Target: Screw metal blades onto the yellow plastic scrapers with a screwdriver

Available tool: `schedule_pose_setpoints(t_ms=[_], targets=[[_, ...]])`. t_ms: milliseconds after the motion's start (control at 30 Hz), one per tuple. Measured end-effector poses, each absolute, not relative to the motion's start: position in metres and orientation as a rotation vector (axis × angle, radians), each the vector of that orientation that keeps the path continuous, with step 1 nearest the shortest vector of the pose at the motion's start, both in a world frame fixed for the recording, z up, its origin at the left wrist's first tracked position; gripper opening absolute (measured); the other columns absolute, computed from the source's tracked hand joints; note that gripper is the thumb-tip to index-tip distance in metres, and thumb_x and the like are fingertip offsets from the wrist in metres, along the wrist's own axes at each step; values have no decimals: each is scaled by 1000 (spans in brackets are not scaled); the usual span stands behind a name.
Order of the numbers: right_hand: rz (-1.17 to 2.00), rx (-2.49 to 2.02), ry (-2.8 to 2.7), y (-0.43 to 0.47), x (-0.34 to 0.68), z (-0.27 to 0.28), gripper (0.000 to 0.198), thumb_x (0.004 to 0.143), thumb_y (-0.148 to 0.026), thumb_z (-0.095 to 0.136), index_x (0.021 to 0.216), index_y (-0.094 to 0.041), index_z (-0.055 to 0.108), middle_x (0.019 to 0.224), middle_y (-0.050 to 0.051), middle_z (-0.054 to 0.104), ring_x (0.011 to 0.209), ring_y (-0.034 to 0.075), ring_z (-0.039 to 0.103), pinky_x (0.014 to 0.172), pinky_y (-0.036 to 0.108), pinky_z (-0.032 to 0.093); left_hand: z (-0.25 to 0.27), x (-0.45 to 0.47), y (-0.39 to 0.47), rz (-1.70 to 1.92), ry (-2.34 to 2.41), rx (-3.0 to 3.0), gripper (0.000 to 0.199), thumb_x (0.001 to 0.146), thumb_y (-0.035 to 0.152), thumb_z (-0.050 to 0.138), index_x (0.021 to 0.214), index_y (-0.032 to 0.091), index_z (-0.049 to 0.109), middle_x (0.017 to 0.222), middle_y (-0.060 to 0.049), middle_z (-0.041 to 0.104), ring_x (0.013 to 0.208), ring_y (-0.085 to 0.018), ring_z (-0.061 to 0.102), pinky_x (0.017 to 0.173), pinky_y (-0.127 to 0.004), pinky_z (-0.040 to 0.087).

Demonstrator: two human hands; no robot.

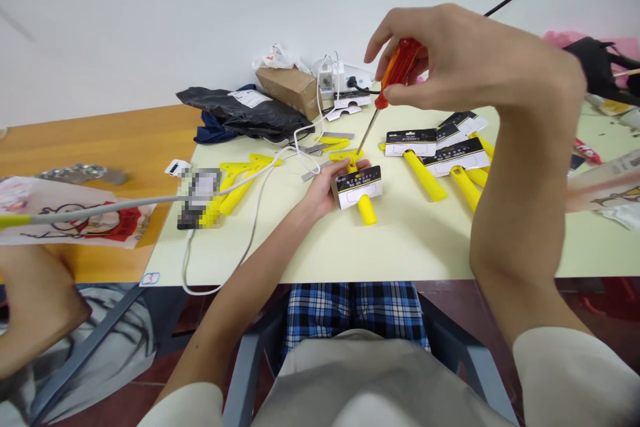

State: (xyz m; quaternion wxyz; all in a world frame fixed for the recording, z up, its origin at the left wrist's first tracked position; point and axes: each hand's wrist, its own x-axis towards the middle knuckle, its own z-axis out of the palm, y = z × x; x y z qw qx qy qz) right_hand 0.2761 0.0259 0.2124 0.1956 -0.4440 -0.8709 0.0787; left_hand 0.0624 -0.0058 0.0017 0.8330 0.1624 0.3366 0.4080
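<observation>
My right hand (pixel 425 60) is raised above the table and closed around the red handle of a screwdriver (pixel 399 72). The metal shaft slants down to the left, and its tip meets or nearly meets the head of a yellow scraper. My left hand (pixel 325 190) grips that yellow scraper (pixel 367 211), whose handle points toward me. A black and white header card (pixel 359 187) sits around the handle. The card hides part of my left fingers. Beyond the hand lie metal blades (pixel 337 135) and yellow scraper parts (pixel 345 155).
To the right lie several carded yellow scrapers (pixel 425 177). More yellow pieces (pixel 243 180) and a white cable (pixel 255 220) are on the left. A black plastic parcel (pixel 245 113), a cardboard box (pixel 290 88) and a power strip (pixel 357 73) stand behind. Another person's arm (pixel 40 300) shows at far left.
</observation>
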Motion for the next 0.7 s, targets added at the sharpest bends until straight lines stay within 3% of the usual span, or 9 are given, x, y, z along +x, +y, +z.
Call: schedule_pose_setpoints(t_ms=[100, 200, 300, 433, 567, 600, 700], targets=[[120, -1356, -2424, 24, 277, 213, 26, 97, -49, 71, 116, -33, 72, 89, 1, 76, 77, 21, 67, 68, 35, 46, 2, 63, -6, 864, 717, 347, 34, 96, 30, 70, 122, 10, 79, 126, -17, 82, 119, -30, 79, 119, -45, 56], [104, -1352, -2384, 24, 276, 213, 20, 98, -41, 68, 113, -29, 72, 90, 3, 75, 78, 23, 68, 68, 38, 47, 2, 63, -7, 866, 715, 352, 31, 97, 30, 69, 117, 10, 80, 125, -17, 82, 119, -30, 79, 119, -44, 56], [181, -1300, -2435, 24, 274, 214, 33, 91, -37, 76, 124, -36, 69, 104, 1, 77, 87, 23, 70, 67, 36, 49, 3, 63, -7, 887, 713, 355, 27, 97, 28, 69, 114, 10, 80, 123, -16, 83, 119, -30, 79, 119, -45, 56], [118, -1350, -2330, 23, 274, 215, 19, 97, -45, 72, 111, -32, 73, 85, 3, 72, 74, 22, 67, 63, 37, 46, 5, 55, -2, 987, 741, 351, 23, 94, 24, 73, 112, 11, 79, 121, -15, 83, 123, -30, 78, 120, -44, 55], [178, -1192, -2349, 22, 274, 216, 36, 90, -32, 76, 126, -34, 71, 107, 2, 77, 91, 25, 72, 70, 37, 52, 7, 38, 5, 1048, 727, 361, 28, 90, 24, 76, 116, 14, 78, 124, -13, 83, 131, -32, 74, 122, -47, 53], [183, -1159, -2362, 22, 273, 216, 33, 90, -34, 76, 123, -34, 72, 109, 2, 78, 93, 25, 73, 73, 38, 53, 7, 33, 5, 1057, 731, 373, 29, 89, 25, 77, 116, 15, 78, 124, -13, 82, 133, -33, 73, 122, -48, 53], [233, -1145, -2353, 23, 271, 214, 17, 98, -43, 67, 104, -30, 75, 84, 1, 77, 75, 23, 73, 72, 40, 54, 6, 20, 4, 1108, 773, 467, 27, 85, 26, 81, 109, 16, 77, 126, -14, 82, 136, -34, 71, 122, -51, 53]])
